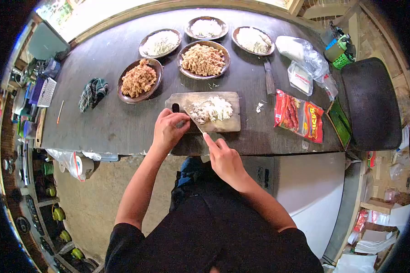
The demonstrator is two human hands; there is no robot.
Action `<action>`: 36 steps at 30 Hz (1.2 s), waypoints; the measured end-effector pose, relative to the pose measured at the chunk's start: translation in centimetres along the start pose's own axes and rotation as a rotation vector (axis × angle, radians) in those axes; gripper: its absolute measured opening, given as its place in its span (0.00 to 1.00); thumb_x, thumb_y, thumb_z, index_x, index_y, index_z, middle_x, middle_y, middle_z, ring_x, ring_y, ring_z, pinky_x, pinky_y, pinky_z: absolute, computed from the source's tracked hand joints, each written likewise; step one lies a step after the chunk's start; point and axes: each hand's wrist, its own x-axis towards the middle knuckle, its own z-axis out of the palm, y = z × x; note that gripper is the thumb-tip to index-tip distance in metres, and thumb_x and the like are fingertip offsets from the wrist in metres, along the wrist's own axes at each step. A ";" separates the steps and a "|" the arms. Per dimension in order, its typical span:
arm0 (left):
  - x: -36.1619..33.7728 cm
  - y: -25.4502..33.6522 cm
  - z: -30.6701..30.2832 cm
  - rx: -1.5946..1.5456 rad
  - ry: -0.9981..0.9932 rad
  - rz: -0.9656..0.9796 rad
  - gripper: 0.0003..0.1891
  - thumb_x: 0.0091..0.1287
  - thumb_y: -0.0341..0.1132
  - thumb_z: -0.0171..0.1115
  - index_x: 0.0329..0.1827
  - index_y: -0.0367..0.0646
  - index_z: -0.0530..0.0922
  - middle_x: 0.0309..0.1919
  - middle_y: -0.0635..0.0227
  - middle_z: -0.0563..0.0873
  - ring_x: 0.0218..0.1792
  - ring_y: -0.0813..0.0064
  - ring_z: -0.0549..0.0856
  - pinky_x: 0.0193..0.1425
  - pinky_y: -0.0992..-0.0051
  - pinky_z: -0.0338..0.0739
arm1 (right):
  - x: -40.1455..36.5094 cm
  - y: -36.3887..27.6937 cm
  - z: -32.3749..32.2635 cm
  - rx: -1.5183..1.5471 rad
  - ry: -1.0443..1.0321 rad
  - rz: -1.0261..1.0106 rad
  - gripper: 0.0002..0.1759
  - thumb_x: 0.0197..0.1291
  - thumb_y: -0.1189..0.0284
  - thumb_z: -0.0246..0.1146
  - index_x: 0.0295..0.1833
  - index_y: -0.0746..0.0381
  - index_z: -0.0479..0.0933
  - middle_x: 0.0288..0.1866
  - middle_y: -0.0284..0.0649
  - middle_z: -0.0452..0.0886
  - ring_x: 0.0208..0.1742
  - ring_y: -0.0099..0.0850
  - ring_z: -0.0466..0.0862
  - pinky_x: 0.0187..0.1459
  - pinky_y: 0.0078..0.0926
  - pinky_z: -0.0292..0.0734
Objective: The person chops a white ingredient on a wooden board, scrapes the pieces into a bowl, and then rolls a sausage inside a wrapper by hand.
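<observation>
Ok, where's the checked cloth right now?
In the head view, the checked cloth lies crumpled on the left part of the table, between the thin stick and the left-hand plate of brown food.

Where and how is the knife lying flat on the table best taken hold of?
Probably by its handle, from the person's side with fingers wrapping around: the slim handle points toward the person, while the blade points away.

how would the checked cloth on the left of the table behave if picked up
The checked cloth would probably go floppy and hang, as it lies bunched in soft folds. It looks thin, so likely light, and its crumpled shape seems unlikely to roll.
</observation>
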 end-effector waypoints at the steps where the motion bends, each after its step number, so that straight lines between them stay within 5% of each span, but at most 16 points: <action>1: 0.0 0.1 -0.1 0.009 0.005 0.017 0.09 0.54 0.30 0.78 0.39 0.47 0.91 0.40 0.72 0.94 0.38 0.65 0.83 0.49 0.67 0.81 | 0.1 0.1 0.1 -0.009 0.011 -0.028 0.34 0.67 0.76 0.63 0.79 0.57 0.67 0.41 0.47 0.78 0.31 0.49 0.86 0.33 0.44 0.86; 36: 0.1 -0.5 -0.3 -0.029 -0.018 -0.029 0.09 0.54 0.31 0.78 0.38 0.48 0.92 0.36 0.70 0.93 0.35 0.66 0.83 0.45 0.68 0.82 | -0.6 0.1 0.1 0.059 0.020 -0.003 0.31 0.69 0.76 0.62 0.78 0.56 0.69 0.38 0.48 0.77 0.32 0.51 0.84 0.33 0.48 0.82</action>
